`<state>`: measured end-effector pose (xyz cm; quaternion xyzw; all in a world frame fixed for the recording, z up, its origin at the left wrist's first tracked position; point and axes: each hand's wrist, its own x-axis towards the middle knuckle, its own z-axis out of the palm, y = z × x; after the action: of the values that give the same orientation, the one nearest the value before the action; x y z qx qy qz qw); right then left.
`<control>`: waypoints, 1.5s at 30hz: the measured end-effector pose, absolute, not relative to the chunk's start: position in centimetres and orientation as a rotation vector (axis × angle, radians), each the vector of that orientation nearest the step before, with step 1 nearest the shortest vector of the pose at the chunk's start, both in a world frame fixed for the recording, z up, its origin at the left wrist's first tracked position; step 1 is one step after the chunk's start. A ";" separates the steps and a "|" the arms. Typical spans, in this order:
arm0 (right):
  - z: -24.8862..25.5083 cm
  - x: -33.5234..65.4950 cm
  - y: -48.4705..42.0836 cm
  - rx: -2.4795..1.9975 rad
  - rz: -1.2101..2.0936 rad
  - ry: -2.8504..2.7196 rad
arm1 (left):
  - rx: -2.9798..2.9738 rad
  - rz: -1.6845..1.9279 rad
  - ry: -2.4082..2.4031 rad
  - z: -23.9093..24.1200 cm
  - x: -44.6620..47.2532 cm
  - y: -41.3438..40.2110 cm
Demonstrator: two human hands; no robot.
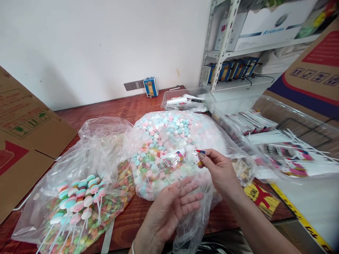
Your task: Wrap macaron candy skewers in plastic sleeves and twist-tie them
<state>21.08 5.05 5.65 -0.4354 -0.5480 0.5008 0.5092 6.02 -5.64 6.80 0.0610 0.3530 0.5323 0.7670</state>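
My right hand (221,171) pinches the end of a small clear printed wrapper (173,159) between thumb and fingers. The wrapper has pink and dark markings and hangs over a large plastic bag of pastel candies (182,127). Palm up, my left hand (173,210) is open just below the wrapper, with its fingers stretched out and nothing in it. To the left, marshmallow-like lollipops (76,199) on white sticks lie on a clear bag of colourful gummy candies (106,215).
A clear bin (299,120) at right holds printed wrappers and white sticks. Behind the candy bag stands a clear tray (185,100) with pens. Cardboard boxes (26,134) flank the wooden table (111,102). A small blue device (150,87) sits by the wall, beside a metal shelf (222,49).
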 end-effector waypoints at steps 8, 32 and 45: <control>7.2 21.6 0.1 -0.872 1.560 -1.356 | -0.103 1.538 0.607 5.8 8.5 -4.6; 5.5 21.7 -2.9 -0.960 1.582 -1.312 | 0.252 1.745 1.078 5.7 9.7 -6.5; 5.6 21.5 -2.8 -0.960 1.570 -1.371 | 0.430 1.768 1.105 4.1 8.6 -6.5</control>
<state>21.45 -2.78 5.65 -0.3816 -0.5446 0.6237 0.4109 8.65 -6.49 4.09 0.1766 0.4539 0.7264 0.4849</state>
